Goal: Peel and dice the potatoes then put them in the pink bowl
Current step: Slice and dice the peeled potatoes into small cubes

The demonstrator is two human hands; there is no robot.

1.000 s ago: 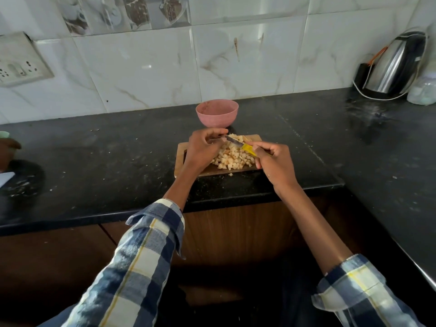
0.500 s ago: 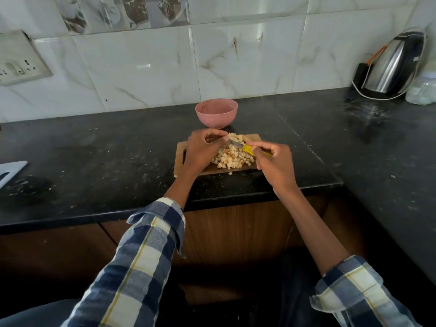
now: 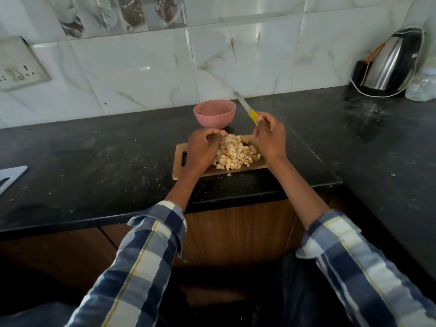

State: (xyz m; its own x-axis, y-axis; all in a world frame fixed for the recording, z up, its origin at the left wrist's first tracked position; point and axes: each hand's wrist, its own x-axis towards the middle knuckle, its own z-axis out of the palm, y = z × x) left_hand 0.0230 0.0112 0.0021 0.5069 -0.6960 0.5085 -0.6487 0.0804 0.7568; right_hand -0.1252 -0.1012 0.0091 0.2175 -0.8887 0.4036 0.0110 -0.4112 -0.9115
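A pile of diced potato lies on a small wooden cutting board near the black counter's front edge. Just behind the board stands the pink bowl; I see no potato in it. My right hand hovers over the board's right end, shut on a yellow-handled knife. The blade points up and away, just right of the bowl. My left hand rests at the pile's left side with its fingers curled; nothing shows in them.
A steel kettle and a clear plastic container stand at the back right. The wall holds a socket plate at the left. A white flat object lies at the left edge. The counter wraps around on the right.
My right hand has lifted the knife off the potato pile and swung the blade up and back beside the bowl. My left hand has stayed at the pile's left side.
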